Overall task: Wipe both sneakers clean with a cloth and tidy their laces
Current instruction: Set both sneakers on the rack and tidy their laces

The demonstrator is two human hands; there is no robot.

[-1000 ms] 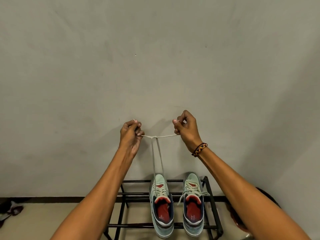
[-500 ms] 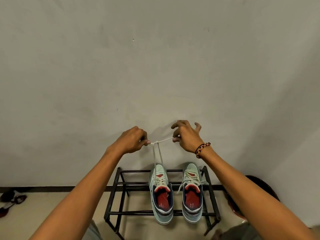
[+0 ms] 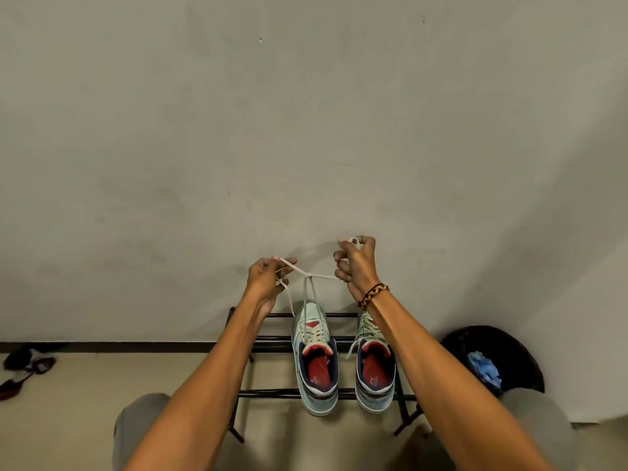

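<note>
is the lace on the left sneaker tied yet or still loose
Not tied into a bow yet. The lace rises from the left sneaker, crossed once, one end held by the left hand, the other by the right hand.

We cannot see the toe of the right sneaker (image 3: 373,365); the right arm covers it. The left arm hides part of the shoe rack (image 3: 272,392). The dark things on the floor at the left edge (image 3: 23,365) are blurry and cut off.
</note>
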